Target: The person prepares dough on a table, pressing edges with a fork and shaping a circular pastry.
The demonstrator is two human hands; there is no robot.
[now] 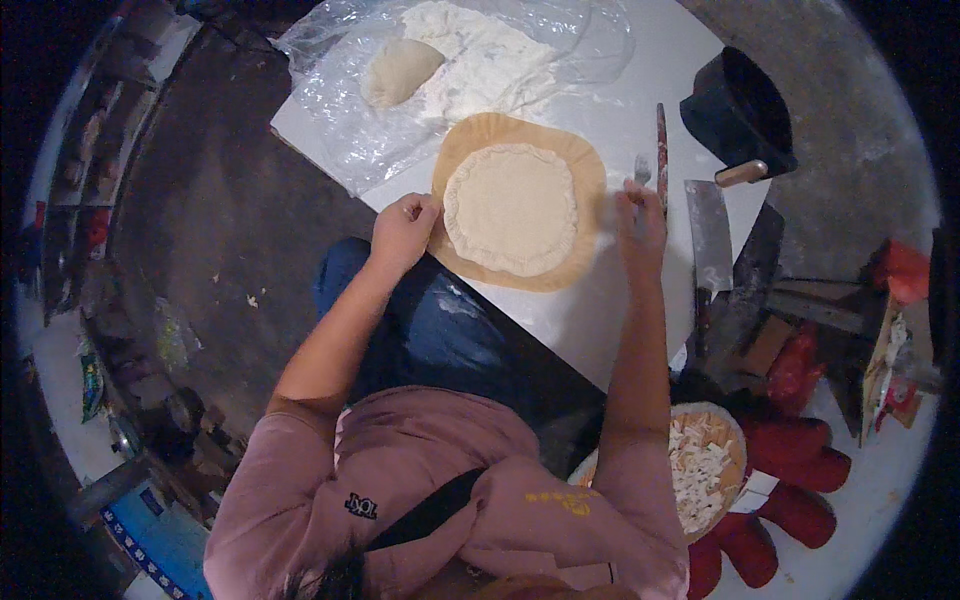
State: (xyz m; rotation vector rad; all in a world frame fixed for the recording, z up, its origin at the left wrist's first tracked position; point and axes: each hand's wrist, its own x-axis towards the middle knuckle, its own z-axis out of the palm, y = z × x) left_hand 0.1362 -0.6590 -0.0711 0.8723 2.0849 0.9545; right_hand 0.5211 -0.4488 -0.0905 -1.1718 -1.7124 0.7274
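Observation:
A round of rolled dough (512, 210) with a crimped raised rim lies on brown baking paper (589, 169) on the white tabletop (525, 307). My left hand (405, 229) is at the left edge of the paper, fingers curled; whether they pinch it is hidden. To the right of the paper, my right hand (643, 221) has its fingers around a fork (642, 168), tines pointing away from me. A thin wooden rolling pin (661, 142), dusted with flour, lies just beyond that hand. Farther back, a lump of dough (401, 73) rests on plastic film beside loose flour (480, 56).
Clear plastic film (330, 112) spreads over the far left of the table. A cleaver (710, 236) and a dark pot (697, 112) stand along the right side. Near my right elbow, a round base with shredded topping (697, 472) sits over a red cushioned seat (795, 454).

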